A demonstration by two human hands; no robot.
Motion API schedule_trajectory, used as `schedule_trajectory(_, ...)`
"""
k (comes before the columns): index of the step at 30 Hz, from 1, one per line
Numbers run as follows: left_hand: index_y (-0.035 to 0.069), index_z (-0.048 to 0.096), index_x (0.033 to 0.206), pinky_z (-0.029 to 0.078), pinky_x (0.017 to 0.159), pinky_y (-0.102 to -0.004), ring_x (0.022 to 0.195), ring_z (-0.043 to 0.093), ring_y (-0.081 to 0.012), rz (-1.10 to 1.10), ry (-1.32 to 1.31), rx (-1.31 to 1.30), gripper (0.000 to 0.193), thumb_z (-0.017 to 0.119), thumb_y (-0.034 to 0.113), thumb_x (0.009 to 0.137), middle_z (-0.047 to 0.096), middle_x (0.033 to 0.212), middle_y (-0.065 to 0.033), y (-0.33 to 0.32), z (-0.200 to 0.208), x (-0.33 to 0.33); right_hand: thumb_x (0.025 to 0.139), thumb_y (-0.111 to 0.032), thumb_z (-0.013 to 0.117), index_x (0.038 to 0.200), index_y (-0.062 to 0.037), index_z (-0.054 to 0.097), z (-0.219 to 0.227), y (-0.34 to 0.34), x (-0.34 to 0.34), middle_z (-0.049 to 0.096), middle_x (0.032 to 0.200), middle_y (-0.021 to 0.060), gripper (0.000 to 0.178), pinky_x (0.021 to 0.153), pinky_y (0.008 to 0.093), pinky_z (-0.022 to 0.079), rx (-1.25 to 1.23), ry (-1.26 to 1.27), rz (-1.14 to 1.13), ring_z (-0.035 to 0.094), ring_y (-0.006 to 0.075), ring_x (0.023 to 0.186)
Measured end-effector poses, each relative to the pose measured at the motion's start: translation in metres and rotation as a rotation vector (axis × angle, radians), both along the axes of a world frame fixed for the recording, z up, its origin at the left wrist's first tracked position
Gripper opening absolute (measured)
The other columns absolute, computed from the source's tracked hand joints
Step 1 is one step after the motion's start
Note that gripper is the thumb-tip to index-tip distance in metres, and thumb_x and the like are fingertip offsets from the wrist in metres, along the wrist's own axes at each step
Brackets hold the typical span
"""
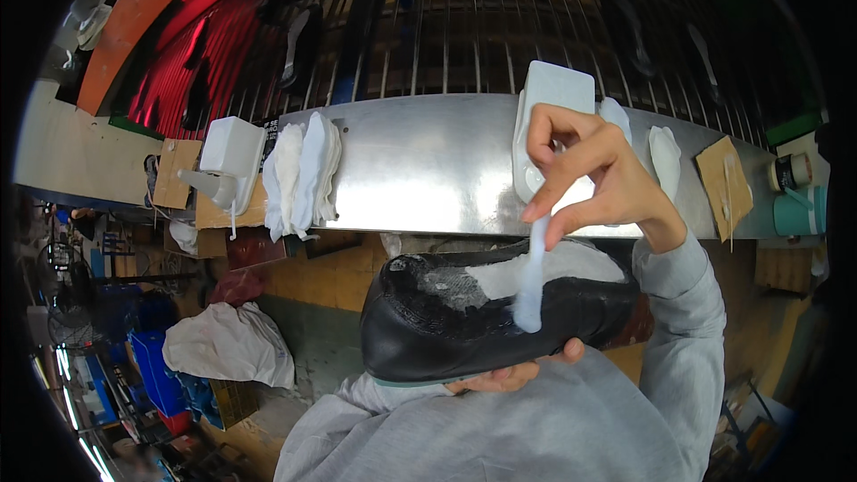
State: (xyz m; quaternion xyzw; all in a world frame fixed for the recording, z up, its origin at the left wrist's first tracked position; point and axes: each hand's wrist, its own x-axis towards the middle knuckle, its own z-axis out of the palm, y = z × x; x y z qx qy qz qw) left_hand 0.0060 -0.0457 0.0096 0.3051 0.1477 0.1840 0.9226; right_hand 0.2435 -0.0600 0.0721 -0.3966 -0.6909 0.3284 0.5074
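My left hand [513, 377] supports a black leather shoe upper [428, 330] from below, its fingers wrapped round the near side. The upper lies on its side with its underside toward the bench, showing a rough grey patch at the toe and a white insole board [585, 263]. Between thumb and fingertips, my right hand [598, 174] pinches a slim white brush [530, 281]. The brush's thick pale end points down and touches the folded black edge of the upper. Most of my left palm is hidden behind the upper.
On the metal bench ledge [420, 161] stand a white container [558, 85] behind my right hand and another white dispenser [234, 161] at left, beside stacked white shoe-shaped pieces [303, 174]. Cardboard [725, 183] and a teal cup [797, 214] sit at right. Dark shoes rest on the rack bars [446, 36].
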Motion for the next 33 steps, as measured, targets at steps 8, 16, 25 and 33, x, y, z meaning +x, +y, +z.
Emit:
schedule_trajectory(8,0.013,0.03,0.155,0.047,0.108,-0.0535,0.14,0.043,-0.0305,0.682,-0.053,0.311,0.085,0.058,0.063,0.092,0.039,0.154,-0.0105,0.041,0.011,-0.027,0.072,-0.021,0.086,0.087,-0.0123,0.082,-0.014,-0.062,0.043,0.051,0.086,-0.0003,0.018,0.073,0.0295,0.037,0.011,-0.119,-0.745,0.049,0.0133,0.081)
schedule_trajectory(16,0.015,0.041,0.151,0.032,0.118,-0.0607,0.144,0.037,-0.034,1.312,-0.282,0.507,0.101,0.07,0.072,0.073,0.039,0.156,-0.0116,0.106,0.082,-0.037,0.064,-0.025,0.088,0.087,-0.0139,0.079,-0.093,-0.075,0.02,0.058,0.091,-0.0004,0.027,0.081,0.0353,0.035,0.032,-0.97,-1.054,0.053,0.0181,0.084)
schedule_trajectory(25,0.006,0.041,0.15,0.02,0.117,-0.075,0.147,0.032,-0.036,0.983,-0.39,0.637,0.122,0.092,0.052,0.049,0.039,0.157,-0.0145,0.137,0.105,-0.02,0.067,-0.021,0.088,0.084,-0.0128,0.079,-0.101,-0.084,0.004,0.052,0.087,0.0016,0.021,0.076,0.0345,0.036,-0.075,-0.844,-1.181,0.052,0.0176,0.081)
schedule_trajectory(33,0.005,0.044,0.142,0.035,0.117,-0.0592,0.14,0.043,-0.0395,1.333,-0.131,1.452,0.061,0.066,0.036,0.094,0.041,0.151,-0.0232,0.156,0.051,-0.002,0.079,-0.011,0.083,0.088,-0.0065,0.08,-0.112,-0.094,-0.004,0.045,0.085,0.0014,0.011,0.048,0.0285,0.03,-0.185,-0.219,-1.284,0.04,0.0089,0.055)
